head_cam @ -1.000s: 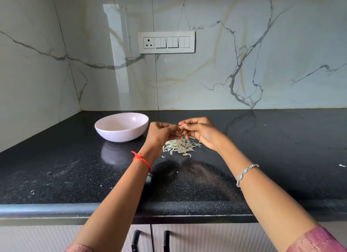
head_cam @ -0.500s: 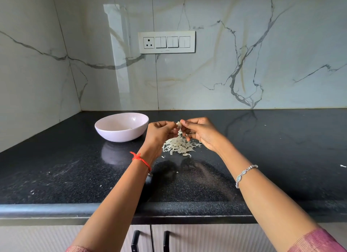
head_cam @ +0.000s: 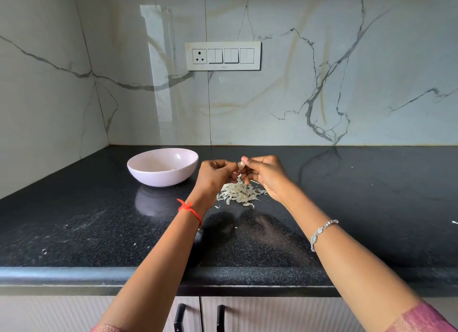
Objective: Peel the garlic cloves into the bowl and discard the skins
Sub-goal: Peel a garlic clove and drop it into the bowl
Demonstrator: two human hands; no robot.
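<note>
Stretched forward, the left hand (head_cam: 214, 175) and right hand (head_cam: 267, 176) meet, fingers curled, both pinching one garlic clove (head_cam: 241, 166).

Glossy pale ceramic-looking bowl (head_cam: 162, 167), polished black speckled stone countertop (head_cam: 347, 208), shiny veined marble-look wall (head_cam: 322, 71), papery dry garlic skins (head_cam: 239, 194), matt plastic switch plate (head_cam: 223, 56)

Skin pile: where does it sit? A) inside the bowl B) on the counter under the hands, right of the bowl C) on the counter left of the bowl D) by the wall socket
B: the skin pile lies on the black counter right of the bowl, below the left hand and right hand pinching a garlic clove.
</note>
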